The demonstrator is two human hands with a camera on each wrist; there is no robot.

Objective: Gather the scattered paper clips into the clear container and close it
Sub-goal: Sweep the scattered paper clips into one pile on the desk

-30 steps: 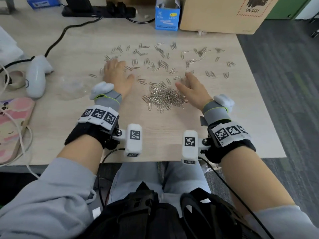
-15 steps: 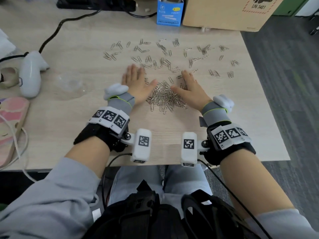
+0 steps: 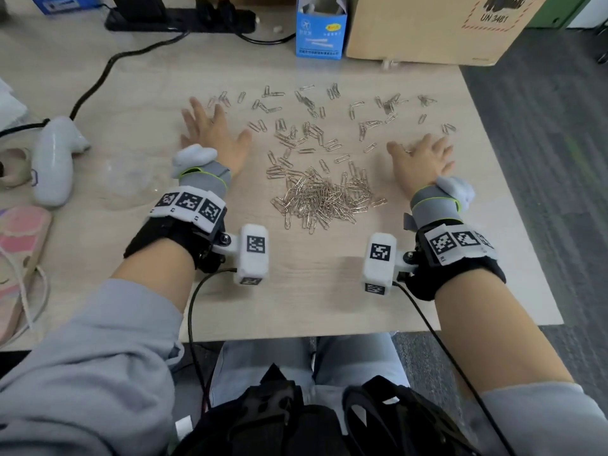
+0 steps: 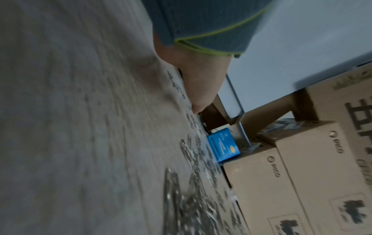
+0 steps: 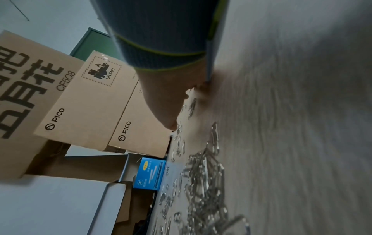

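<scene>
A heap of silver paper clips [image 3: 320, 199] lies mid-table, with more loose clips [image 3: 309, 126] scattered behind it. My left hand [image 3: 210, 133] lies flat on the table left of the clips, fingers spread. My right hand [image 3: 421, 153] lies flat to the right of them, fingers straight. Neither hand holds anything. The clear container [image 3: 131, 179] is a faint round shape on the table left of my left wrist. The wrist views show each hand's edge [image 4: 197, 82] [image 5: 167, 101] on the table beside blurred clips [image 4: 193, 198] [image 5: 203, 179].
A white handheld device [image 3: 54, 162] and a pink object [image 3: 16, 255] lie at the left. A blue box [image 3: 320, 31], a cardboard box [image 3: 427, 28] and a black power strip [image 3: 177, 14] with cable stand along the back. The table's right edge [image 3: 513, 192] is near my right hand.
Both hands have moved apart from the heap: the left went out to the far left, the right out to the right. The heap stays where it was pushed together.
</scene>
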